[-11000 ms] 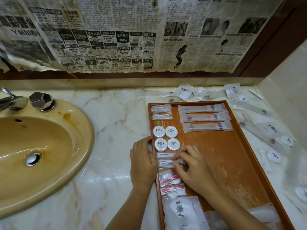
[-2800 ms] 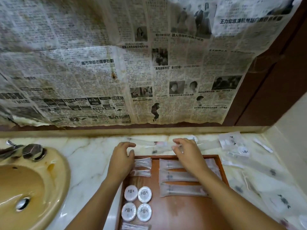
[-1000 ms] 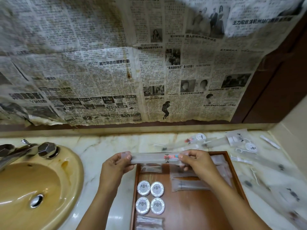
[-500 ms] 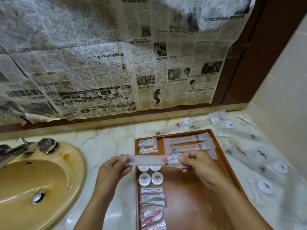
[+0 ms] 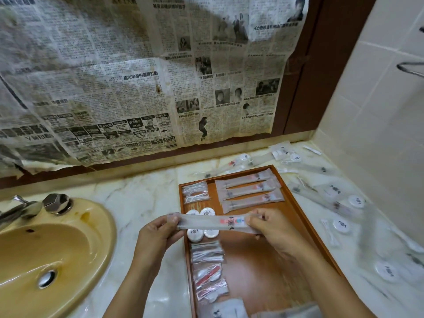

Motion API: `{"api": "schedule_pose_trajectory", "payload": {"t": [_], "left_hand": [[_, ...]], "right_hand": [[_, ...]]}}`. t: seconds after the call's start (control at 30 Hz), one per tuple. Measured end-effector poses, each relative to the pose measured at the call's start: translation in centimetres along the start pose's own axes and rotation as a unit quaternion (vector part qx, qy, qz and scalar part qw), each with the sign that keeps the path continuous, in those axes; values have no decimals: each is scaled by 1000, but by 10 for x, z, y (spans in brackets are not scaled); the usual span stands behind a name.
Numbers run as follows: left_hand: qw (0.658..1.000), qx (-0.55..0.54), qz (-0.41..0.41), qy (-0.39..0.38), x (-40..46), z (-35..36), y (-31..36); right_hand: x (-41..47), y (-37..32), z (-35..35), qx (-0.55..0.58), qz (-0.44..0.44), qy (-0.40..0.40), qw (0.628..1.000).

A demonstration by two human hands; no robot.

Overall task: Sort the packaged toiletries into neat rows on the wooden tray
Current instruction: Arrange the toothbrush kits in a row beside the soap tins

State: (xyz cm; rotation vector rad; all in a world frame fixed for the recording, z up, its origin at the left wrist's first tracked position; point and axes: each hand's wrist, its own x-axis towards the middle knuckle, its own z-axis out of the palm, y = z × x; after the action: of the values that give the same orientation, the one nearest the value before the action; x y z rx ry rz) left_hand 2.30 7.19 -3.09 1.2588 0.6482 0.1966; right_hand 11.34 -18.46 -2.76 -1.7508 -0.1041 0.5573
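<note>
A long frosted toothbrush packet (image 5: 213,223) is stretched level between my hands above the wooden tray (image 5: 305,222). My left hand (image 5: 158,232) pinches its left end, and my right hand (image 5: 273,230) pinches its right end. On the tray, three toothbrush packets (image 5: 250,190) lie in a row at the far right. Down the left side sit floss pick packets (image 5: 195,192), round white soaps (image 5: 202,223) partly hidden behind the held packet, then clear packets (image 5: 207,251) and red-marked packets (image 5: 210,281).
Loose packets and round soaps (image 5: 341,226) are scattered on the marble counter right of and behind the tray. A yellow sink (image 5: 46,255) with a metal tap (image 5: 25,207) lies at the left. Newspaper (image 5: 137,76) covers the wall; a tiled wall (image 5: 378,111) closes the right side.
Both hands picked the toothbrush packet up from behind the tray and brought it toward me over the tray's middle. It stays stretched between them; the view tilted down.
</note>
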Motion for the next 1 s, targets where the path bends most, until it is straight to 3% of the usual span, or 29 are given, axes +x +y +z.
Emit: {"api": "schedule_pose_trajectory", "payload": {"t": [0.37,1.0], "left_hand": [[999,29,-2,-41,-13,15,-5],[998,41,-31,-22,-8,60,-15]], "right_hand": [[-25,7,-15,-38,11,0,999],[-6,14,-65,-53,25,-3,998]]}}
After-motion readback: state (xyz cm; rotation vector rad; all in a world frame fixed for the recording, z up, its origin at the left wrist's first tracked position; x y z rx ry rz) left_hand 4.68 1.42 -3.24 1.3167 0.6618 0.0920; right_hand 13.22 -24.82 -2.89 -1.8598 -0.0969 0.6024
